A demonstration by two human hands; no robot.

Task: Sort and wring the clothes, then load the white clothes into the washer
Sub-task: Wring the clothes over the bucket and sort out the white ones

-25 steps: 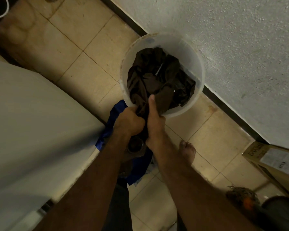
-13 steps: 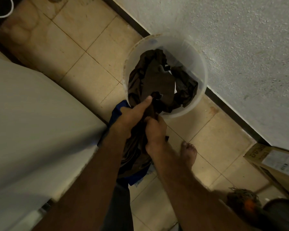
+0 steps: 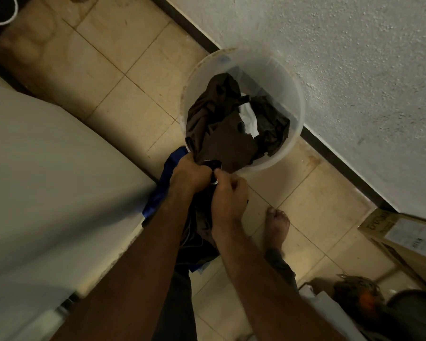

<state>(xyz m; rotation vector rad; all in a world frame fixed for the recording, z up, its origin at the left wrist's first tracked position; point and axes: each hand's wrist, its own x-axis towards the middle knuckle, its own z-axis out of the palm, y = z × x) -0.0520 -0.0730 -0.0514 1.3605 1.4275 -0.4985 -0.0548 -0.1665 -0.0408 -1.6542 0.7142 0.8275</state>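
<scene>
both hands [image 3: 208, 179] grip brown cloth [image 3: 221, 136] at bucket [image 3: 296, 112] rim, fingers curled tight; looks soft, wet, heavy; hold bunched part.

A floor of square beige ceramic tiles [image 3: 103, 70] with thin darker joints fills the middle of the frame, stained in places. A white rough-plastered wall [image 3: 342, 70] takes up the upper right, and a dark skirting strip [image 3: 342, 168] runs diagonally along its base. A brown cardboard box [image 3: 403, 242] with a white label stands against the wall at the right edge. The light is dim and yellowish.
</scene>
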